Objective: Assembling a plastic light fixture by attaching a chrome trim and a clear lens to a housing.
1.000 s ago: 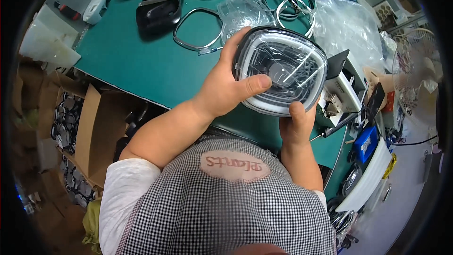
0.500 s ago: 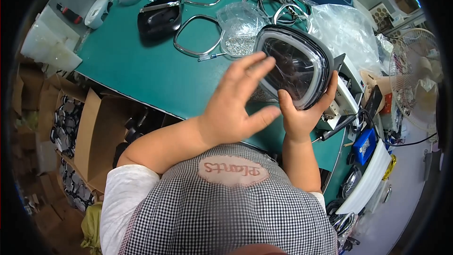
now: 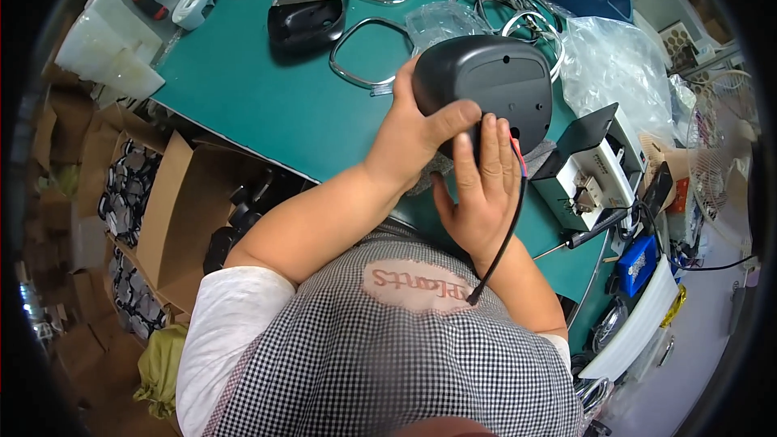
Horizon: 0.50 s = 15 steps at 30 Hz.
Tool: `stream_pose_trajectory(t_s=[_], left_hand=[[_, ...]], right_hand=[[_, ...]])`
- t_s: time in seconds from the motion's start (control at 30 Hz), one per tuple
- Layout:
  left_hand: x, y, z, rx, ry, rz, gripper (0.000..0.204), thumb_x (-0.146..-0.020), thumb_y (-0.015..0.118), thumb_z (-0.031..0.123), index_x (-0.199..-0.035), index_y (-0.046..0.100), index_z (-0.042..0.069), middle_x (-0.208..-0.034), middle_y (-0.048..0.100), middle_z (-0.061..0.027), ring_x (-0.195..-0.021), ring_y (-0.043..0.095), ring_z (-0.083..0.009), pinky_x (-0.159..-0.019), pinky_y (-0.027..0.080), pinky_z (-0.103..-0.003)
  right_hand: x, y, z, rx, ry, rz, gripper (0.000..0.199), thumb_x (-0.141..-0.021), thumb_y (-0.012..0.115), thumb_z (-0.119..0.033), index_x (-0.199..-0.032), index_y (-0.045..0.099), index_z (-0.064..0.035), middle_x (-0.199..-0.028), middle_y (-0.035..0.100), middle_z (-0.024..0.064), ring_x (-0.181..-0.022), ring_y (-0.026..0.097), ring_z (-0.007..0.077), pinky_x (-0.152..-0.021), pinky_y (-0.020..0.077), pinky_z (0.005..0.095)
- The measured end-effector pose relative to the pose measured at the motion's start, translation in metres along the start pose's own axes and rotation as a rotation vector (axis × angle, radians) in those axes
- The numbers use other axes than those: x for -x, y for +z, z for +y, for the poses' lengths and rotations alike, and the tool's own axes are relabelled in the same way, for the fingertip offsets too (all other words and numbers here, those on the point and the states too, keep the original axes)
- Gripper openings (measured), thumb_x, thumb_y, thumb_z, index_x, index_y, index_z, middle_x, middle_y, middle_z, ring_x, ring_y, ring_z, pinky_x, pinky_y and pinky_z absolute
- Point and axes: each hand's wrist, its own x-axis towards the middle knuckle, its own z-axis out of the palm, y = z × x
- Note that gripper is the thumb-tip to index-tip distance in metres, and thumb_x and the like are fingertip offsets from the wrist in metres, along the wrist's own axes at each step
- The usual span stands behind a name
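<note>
A person at a green counter holds a black rounded lamp housing above its near edge, back side up. The left hand has its grip closed around the housing's left side, thumb across the shell. The right hand lies with its fingers flat against the lower rim, half open, a thin black cable with a red lead trailing past the wrist. Behind the housing lie chrome trim rings, a second black housing and clear plastic bags. A small white machine stands to the right, near a blue box. Open brown cardboard cartons sit below the counter's left edge.
</note>
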Motion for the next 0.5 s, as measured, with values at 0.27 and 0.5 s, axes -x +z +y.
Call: stream_pose_trajectory(t_s=[0.27,0.5], left_hand=[[-0.009,-0.02,0.003,0.108,-0.125,0.059,0.06,-0.082,0.074,0.029,-0.127,0.049,-0.002,-0.114,0.06,-0.0121,-0.103,0.061,-0.0201,-0.092,0.052,-0.036],[-0.013,-0.038,0.006,0.155,-0.347,-0.036,0.069,-0.084,0.073,0.037,-0.133,0.044,-0.001,-0.121,0.06,-0.0135,-0.113,0.061,-0.0239,-0.094,0.055,-0.042]], right_hand=[[0.001,-0.011,0.025,-0.192,-0.25,0.087,0.035,-0.07,0.068,0.003,-0.105,0.068,-0.0051,-0.114,0.068,0.0139,-0.109,0.066,0.0326,-0.094,0.0526,0.043],[0.009,-0.031,0.06,-0.752,0.693,0.324,0.033,-0.092,0.056,-0.005,-0.124,0.056,0.0033,-0.125,0.059,0.0168,-0.116,0.059,0.0267,-0.093,0.0493,0.0379]])
